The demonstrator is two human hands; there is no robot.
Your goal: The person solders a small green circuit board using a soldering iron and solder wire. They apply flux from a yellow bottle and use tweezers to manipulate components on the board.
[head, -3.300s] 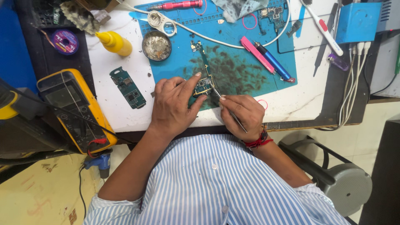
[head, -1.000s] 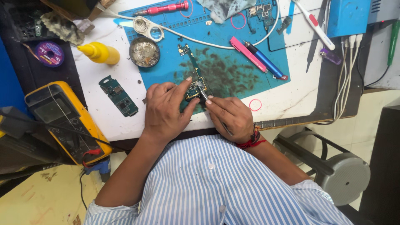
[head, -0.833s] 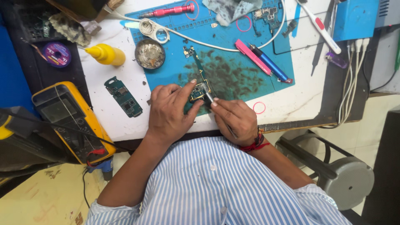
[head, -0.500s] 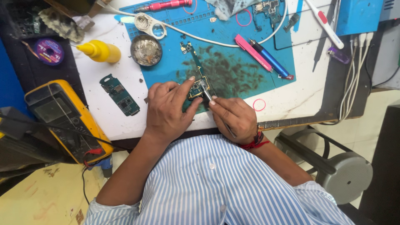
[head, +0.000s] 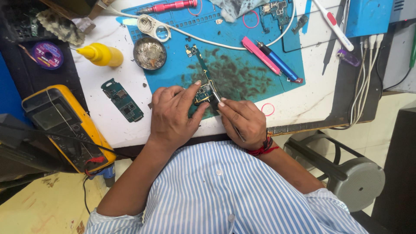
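**Tweezers on the little green board**

Tweezers, thin and made of grey metal (head: 215, 96), sit pinched in the right hand (head: 243, 121). The fingers are closed tight on them like on a pencil. The tip touches the small green circuit board with shiny metal parts (head: 202, 92). I cannot tell if the tip grips a part, as it is too small to see.

The left hand (head: 173, 116) holds that board down. The thumb and first finger are closed on its near end, and the long thin strip of the board runs away toward 12 o'clock. The board lies on the blue rubber work mat with dark stains (head: 242, 73), close to the near edge of the white table (head: 102, 117).

To do this well, I think the left hand should press the board flat so it cannot slip. The right hand should rest its side on the table and move only the fingertips, slow and soft. A hard push could scratch the board or flick a tiny part away.

Around the hands:
- At 9 o'clock lies another small green circuit board (head: 122, 100).
- At 11 o'clock stands a round metal tin with grey stuff inside (head: 149, 53), and past it a yellow plastic squeeze bottle (head: 101, 54).
- At 1 o'clock lie a pink flat tool (head: 260, 54) and a blue pen-shaped tool (head: 279, 63), side by side.
- Far at 9 o'clock sits a yellow test meter with a grey screen (head: 65, 125).
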